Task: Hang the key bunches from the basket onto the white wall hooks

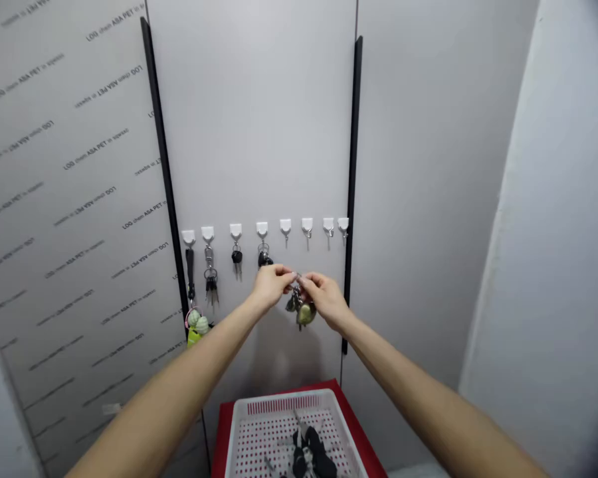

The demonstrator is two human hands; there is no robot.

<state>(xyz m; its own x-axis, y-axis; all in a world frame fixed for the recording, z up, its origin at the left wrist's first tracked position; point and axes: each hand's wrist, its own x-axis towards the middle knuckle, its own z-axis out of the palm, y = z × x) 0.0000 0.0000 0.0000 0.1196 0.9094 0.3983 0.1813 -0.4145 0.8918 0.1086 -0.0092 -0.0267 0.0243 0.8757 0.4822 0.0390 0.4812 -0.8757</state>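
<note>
In front of the panel, my left hand (272, 287) and my right hand (327, 299) pinch the top of a bunch of keys (305, 313) between thumbs and fingers. A rounded gold-green piece and darker pieces dangle from it, below the fingertips. Just above is a row of white adhesive hooks (286, 226). Keys with black heads (264, 257) hang on the hook nearest my left hand, which partly covers them. Further left hang a small black key set (236, 257), a key ring with a metal clasp (210, 279) and a dark strap (190, 272) with green charms (198, 322).
Below my hands, a white perforated plastic basket (289, 402) holds several dark keys (313, 451). It stands on a red surface (349, 425). Long black vertical handles (162, 146) flank the middle panel. At right rises a pale wall (553, 219).
</note>
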